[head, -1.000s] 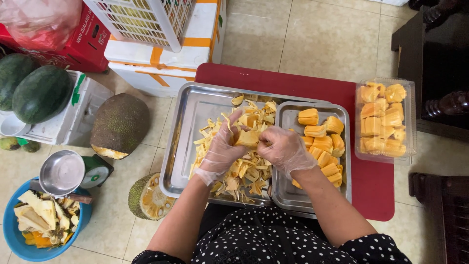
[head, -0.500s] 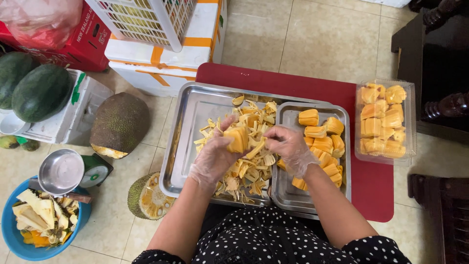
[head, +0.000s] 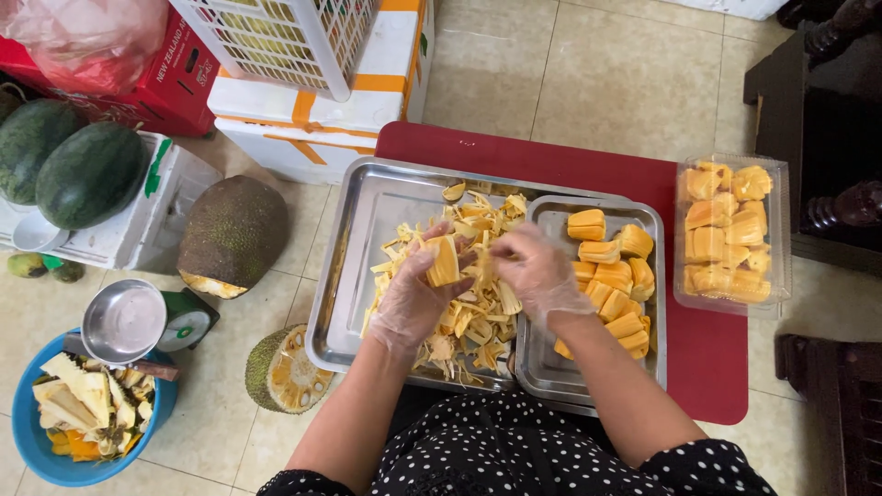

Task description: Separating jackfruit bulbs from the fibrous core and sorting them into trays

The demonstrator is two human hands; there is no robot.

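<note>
Tiled floor, red mat (head: 707, 367): left fingers (head: 424, 266) clasp pod (head: 445, 261) over scrap tray (head: 354, 266); right fingers (head: 501, 253), pinched narrow, strip its fibres.

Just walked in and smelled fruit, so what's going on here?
A person in thin clear gloves is working over a large steel tray of pale jackfruit scraps. The left hand holds a yellow jackfruit pod, and the right hand picks at it. Cleaned pods fill the smaller tray alongside.
</note>
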